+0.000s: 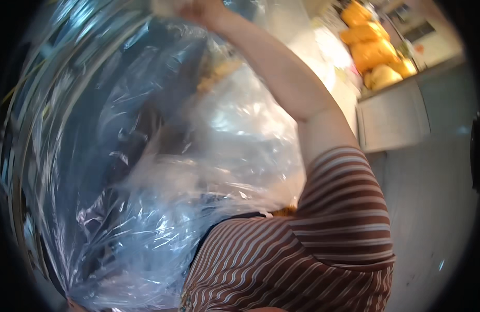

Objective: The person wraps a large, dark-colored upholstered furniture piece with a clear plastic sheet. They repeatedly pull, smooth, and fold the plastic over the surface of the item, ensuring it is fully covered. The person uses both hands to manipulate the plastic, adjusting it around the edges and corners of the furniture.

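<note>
Orange bundles [372, 47] sat at the head view's upper right, while clear film [156, 229], probably best drawn taut evenly, spread from beneath the right hand [198, 10], its grip too blurred to tell, to the left hand [76, 306], its grip pinching gathered folds.

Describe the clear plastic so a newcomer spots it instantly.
Find the striped sleeve right of centre and follow the bare arm up to the right hand at the top edge. The clear plastic spreads left of that arm, bunching at lower left. Unlike the orange bundles, upper right, it is see-through, glossy and wrinkled.
</note>
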`<state>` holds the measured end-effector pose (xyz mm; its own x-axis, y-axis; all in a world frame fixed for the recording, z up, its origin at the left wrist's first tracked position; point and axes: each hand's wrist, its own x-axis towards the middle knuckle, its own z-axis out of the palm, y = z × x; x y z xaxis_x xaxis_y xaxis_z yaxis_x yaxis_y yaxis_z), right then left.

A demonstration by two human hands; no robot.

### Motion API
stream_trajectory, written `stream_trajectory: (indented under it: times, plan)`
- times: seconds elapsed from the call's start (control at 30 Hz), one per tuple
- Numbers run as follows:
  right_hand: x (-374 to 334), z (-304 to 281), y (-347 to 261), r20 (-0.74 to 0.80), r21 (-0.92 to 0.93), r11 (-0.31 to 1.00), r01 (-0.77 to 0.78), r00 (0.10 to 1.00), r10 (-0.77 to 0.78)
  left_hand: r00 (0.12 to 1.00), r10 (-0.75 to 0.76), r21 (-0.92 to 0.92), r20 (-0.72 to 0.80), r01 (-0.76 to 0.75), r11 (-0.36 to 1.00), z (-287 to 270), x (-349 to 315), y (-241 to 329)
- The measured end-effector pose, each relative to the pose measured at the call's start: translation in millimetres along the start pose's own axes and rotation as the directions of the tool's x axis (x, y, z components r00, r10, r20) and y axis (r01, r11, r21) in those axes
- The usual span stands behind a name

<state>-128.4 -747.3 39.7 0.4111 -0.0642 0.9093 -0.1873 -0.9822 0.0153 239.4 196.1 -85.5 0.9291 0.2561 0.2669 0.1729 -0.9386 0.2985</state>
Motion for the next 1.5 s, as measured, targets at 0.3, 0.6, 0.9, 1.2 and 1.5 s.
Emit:
stream_trajectory:
  times: [0.3,0.6,0.9,1.2,1.5]
  plan:
    - [-39,66,-12,0.724,-0.270,0.905,-0.329,0.550,0.416,0.958,0.171,-0.353,0.228,-0.082,0.932,-39,41,-90]
    - [-83,99,147,0.780,-0.205,0.555,-0.806,0.208,0.590,0.967,0.090,-0.348,-0.238,-0.171,0.922,24,1,84]
    - [33,153,-178,0.417,0.345,0.938,-0.023,0.899,-0.132,0.974,0.011,-0.502,-0.227,-0.127,0.855,11,-27,98]
    - [13,167,-619,0.603,0.791,0.474,-0.386,0.620,-0.501,0.941,-0.058,-0.534,-0.333,-0.137,0.834,11,-30,91]
    - [40,192,-667,0.901,-0.048,-0.213,-0.976,0.050,-0.431,0.944,-0.070,-0.592,-0.322,-0.143,0.793,12,-23,110]
